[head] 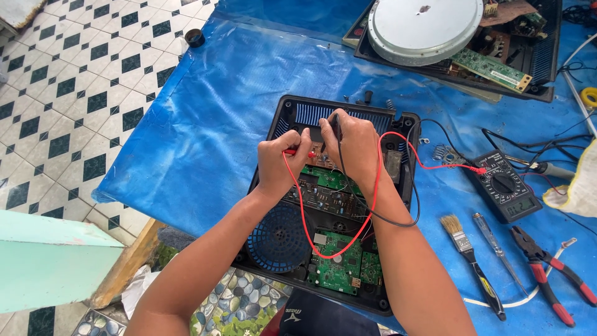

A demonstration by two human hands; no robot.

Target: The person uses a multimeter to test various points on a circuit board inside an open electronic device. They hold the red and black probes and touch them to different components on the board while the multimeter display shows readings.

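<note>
Forearms: two bare arms reach up from the lower edge over the black plastic casing (pixel 398 186), an open shell with ribbed vents and a round blue grille fan (pixel 280 239).
Circuit boards: flat green boards (pixel 336 261) studded with small parts lie inside the casing, below and between both grips.
Left hand (pixel 283 165): grip pinched tight around the red probe (pixel 298 152), its tip pointing right toward the brown board under the fingers.
Right hand (pixel 357 146): grip folded narrow on the black probe (pixel 336 127), held upright, tip down just beside the red one.
Leads: a thin red wire (pixel 311 233) loops down over the boards and runs right; a black wire (pixel 398 221) curves past the right wrist.
Multimeter (pixel 504 186): dark, with a round dial, well right of the right grip on the blue plastic sheet (pixel 217 112) covering the bench.
Tools: a paintbrush (pixel 466 249), a screwdriver (pixel 494 246) and red-handled pliers (pixel 550 267) lie right of the casing.
</note>
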